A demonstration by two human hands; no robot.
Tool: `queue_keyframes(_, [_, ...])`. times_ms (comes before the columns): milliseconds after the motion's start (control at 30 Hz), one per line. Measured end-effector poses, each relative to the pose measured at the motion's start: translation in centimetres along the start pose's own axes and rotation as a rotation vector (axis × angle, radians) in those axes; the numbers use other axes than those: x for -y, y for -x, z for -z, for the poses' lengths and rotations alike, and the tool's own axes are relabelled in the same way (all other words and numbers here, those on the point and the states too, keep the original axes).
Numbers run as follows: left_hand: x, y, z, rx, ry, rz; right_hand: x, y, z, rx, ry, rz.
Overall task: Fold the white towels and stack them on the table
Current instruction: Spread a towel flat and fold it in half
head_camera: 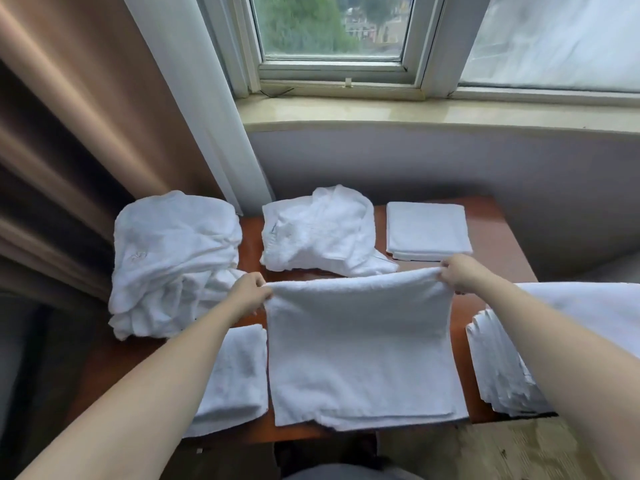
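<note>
Wooden table [485, 216] under window: left hand [250, 293] and right hand [459, 271] pinched towel [360, 348] corners, lifted far edge; bare strip beyond knuckles; fingertips hidden.

You have only one view, from the camera on your head. It looks forward and down, from above the near edge of the table [491, 216], so your two forearms come in from the bottom corners and reach away from you. The lens is wide: the curtain [69, 133] at the left and the window sill [415, 112] at the top bend in the picture. The table top is close under the camera and fills the lower half; the window [332, 29] stands farther, straight ahead.
</note>
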State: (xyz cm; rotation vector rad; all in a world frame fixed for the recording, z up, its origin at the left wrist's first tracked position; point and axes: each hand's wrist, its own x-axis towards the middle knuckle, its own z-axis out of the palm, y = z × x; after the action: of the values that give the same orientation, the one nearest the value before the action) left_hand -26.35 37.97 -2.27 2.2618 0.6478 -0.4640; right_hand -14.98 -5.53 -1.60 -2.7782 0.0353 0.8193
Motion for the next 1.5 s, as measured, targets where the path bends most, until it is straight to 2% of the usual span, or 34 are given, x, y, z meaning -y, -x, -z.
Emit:
queue_keyframes(100, [-0.6, -1.8, -0.3, -0.092, 0.016, -0.047, 0.9, -1.9, 0.2, -0.129, -0.012, 0.022])
queue_keyframes(167, [-1.3, -3.1, -0.5, -0.149, 0.112, -0.05, 1.2, -3.2, 0.2, -0.182, -0.056, 0.017])
queue_keyframes(267, [-2.4, -4.5, -1.2, -0.163, 0.234, -0.046, 1.3, -4.1, -0.4, -0.109, -0.129, -0.018])
queue_keyframes(400, [-2.3, -3.6, -4.1, -0.087, 0.114, -0.103, 0.9, -3.5, -3.2, -0.044, -0.089, 0.044])
queue_keyframes(500, [-0.4, -0.8, -8.0, 0.011, -0.074, -0.169, 0.6, -1.0, -7.1, -0.06, 0.03, 0.219])
queue_keyframes(700, [4.1, 5.0, -15.4, 0.216, -0.497, -0.345, 0.0, 4.1, -16.0, 0.21, 0.361, 0.485])
queue_keyframes(767, [4.9, 6.0, -16.3, 0.187, -0.516, -0.36, -0.7, 5.2, -17.4, 0.199, 0.447, 0.555])
queue_keyframes(867, [6.0, 7.1, -17.3, 0.186, -0.548, -0.379, -1.8, 6.5, -18.8, 0.09, 0.517, 0.698])
queue_keyframes(900, [6.5, 7.6, -17.7, 0.197, -0.582, -0.411, -2.1, 6.8, -19.4, 0.122, 0.547, 0.734])
queue_keyframes(967, [7.3, 8.2, -18.4, 0.212, -0.636, -0.483, -2.3, 7.4, -20.3, 0.207, 0.595, 0.72])
queue_keyframes(1067, [7.8, 8.3, -19.3, 0.208, -0.708, -0.551, -1.8, 8.0, -20.8, 0.127, 0.653, 0.672])
queue_keyframes(1167, [7.2, 8.4, -19.5, 0.164, -0.782, -0.603, -1.0, 7.7, -21.2, 0.015, 0.575, 0.644])
queue_keyframes(1233, [6.7, 8.7, -19.9, 0.138, -0.818, -0.652, -0.3, 7.0, -21.0, 0.087, 0.528, 0.614])
queue_keyframes(1333, [5.7, 8.9, -20.5, 0.068, -0.83, -0.669, 0.0, 5.6, -20.7, 0.236, 0.322, 0.513])
queue_keyframes(1433, [4.6, 9.1, -21.1, 0.031, -0.877, -0.629, -0.7, 5.1, -19.9, 0.288, 0.131, 0.447])
queue_keyframes(1500, [4.3, 9.1, -21.1, -0.001, -0.92, -0.631, -1.1, 5.1, -19.4, 0.296, 0.089, 0.44])
